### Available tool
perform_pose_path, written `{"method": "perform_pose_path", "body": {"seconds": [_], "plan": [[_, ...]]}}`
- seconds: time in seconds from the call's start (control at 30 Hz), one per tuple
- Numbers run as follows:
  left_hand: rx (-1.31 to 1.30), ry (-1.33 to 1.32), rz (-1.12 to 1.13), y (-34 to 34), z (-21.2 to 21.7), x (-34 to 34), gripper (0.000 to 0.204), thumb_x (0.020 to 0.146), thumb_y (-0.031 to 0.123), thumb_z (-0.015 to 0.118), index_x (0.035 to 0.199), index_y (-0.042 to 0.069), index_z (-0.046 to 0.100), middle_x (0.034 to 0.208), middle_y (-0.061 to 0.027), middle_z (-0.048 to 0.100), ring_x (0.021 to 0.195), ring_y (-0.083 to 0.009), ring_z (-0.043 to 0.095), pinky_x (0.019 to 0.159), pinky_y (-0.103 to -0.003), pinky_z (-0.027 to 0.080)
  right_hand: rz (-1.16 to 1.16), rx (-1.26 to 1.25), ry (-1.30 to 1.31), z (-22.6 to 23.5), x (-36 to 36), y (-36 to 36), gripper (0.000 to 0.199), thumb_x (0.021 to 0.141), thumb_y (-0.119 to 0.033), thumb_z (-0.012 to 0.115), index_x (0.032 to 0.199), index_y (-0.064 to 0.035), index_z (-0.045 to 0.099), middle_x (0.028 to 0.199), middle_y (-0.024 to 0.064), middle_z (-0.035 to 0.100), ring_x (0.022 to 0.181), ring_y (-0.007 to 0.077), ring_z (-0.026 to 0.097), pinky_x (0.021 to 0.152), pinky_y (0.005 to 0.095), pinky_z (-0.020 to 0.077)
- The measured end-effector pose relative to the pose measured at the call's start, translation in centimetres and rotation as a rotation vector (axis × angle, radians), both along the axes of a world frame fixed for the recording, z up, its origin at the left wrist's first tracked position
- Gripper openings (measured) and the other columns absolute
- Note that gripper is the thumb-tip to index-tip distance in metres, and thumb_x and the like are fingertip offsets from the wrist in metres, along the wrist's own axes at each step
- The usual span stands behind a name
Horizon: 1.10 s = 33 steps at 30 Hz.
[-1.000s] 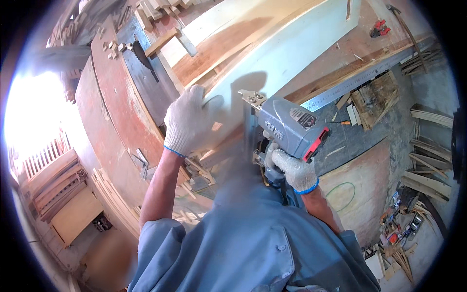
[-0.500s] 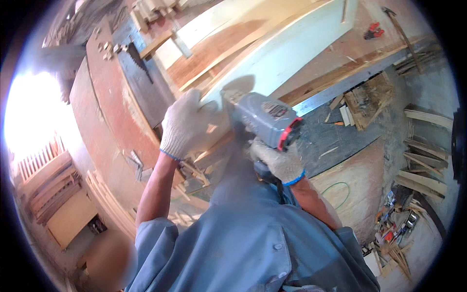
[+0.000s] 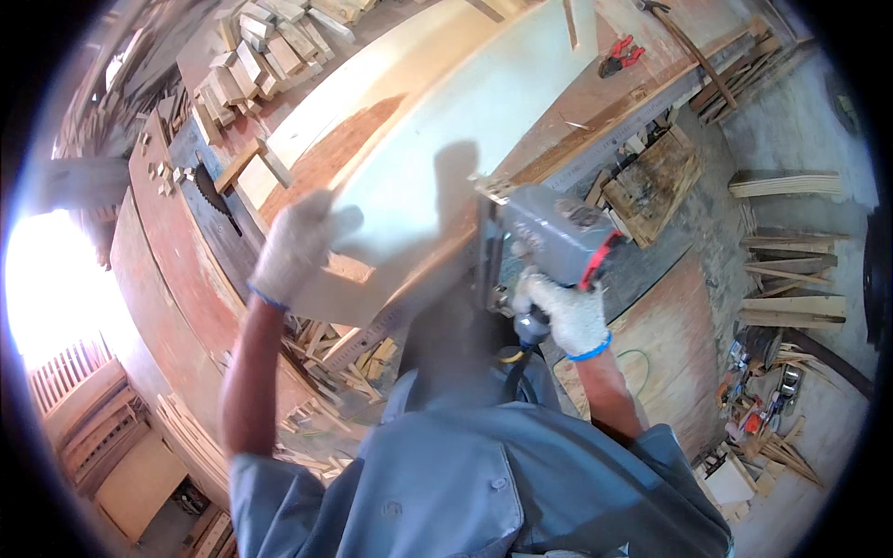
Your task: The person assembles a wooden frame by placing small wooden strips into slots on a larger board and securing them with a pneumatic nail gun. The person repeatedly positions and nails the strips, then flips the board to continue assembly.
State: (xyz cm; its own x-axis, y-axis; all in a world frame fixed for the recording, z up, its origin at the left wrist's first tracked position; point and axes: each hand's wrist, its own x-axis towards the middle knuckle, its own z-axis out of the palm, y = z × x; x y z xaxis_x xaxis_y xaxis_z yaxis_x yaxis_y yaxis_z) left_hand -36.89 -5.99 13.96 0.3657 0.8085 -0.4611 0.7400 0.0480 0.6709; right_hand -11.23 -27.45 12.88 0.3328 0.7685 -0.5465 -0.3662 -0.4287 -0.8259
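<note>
A long wooden workbench (image 3: 651, 88) runs from about eight o'clock up to two o'clock. On it lies a broad pale board (image 3: 446, 139), flat and reaching toward twelve o'clock. At one o'clock red-handled pliers (image 3: 619, 58) rest on the bare bench top, just beside the board's edge. At eleven o'clock short wood offcuts (image 3: 270, 37) sit stacked in a loose pile. At ten o'clock a dark circular saw blade (image 3: 216, 193) rises from a slot in the bench surface.
</note>
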Motion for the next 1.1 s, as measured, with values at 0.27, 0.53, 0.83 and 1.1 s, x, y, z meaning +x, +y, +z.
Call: {"method": "perform_pose_path", "body": {"seconds": [0.27,0.53,0.83,1.1], "plan": [[-0.533,-0.184,0.124,1.7,-0.9,5.2,0.044,0.106,0.045,0.061,0.114,0.004,0.074,0.079,-0.0017,0.070,0.058,-0.0060,0.059,0.050,-0.023,0.043,-0.133,0.101,-0.131,0.9,8.5,-2.2,0.038,0.090,-0.002,0.055,0.126,0.0085,0.061,0.070,0.0082,0.063,0.061,0.0182,0.060,0.062,0.0323,0.0510],[-0.295,-0.128,-0.241,-3.8,-11.5,11.2,0.052,0.095,0.050,0.075,0.118,0.005,0.071,0.108,-0.0126,0.072,0.100,-0.0281,0.070,0.091,-0.038,0.056,-0.079,0.045,-0.211,-1.0,12.3,-0.4,0.027,0.096,-0.008,0.062,0.122,-0.0026,0.065,0.068,0.0052,0.061,0.054,0.0156,0.058,0.055,0.0314,0.0501],[0.153,-0.078,0.144,5.9,-14.3,4.0,0.042,0.099,0.041,0.064,0.112,0.001,0.073,0.104,-0.0217,0.075,0.095,-0.0326,0.075,0.088,-0.043,0.056,-0.116,-0.135,-0.173,-4.5,13.4,-0.8,0.030,0.093,-0.001,0.060,0.123,0.0010,0.062,0.083,0.0085,0.062,0.058,0.0171,0.057,0.056,0.0320,0.0511],[0.712,0.389,0.442,25.0,-14.4,-2.6,0.059,0.094,0.048,0.064,0.133,0.004,0.063,0.121,-0.0285,0.069,0.113,-0.0439,0.068,0.098,-0.051,0.053,-0.239,-0.251,-0.229,-3.8,11.4,0.6,0.023,0.099,-0.005,0.062,0.121,-0.0037,0.064,0.070,0.0056,0.057,0.054,0.0170,0.054,0.056,0.0341,0.0487]]}}
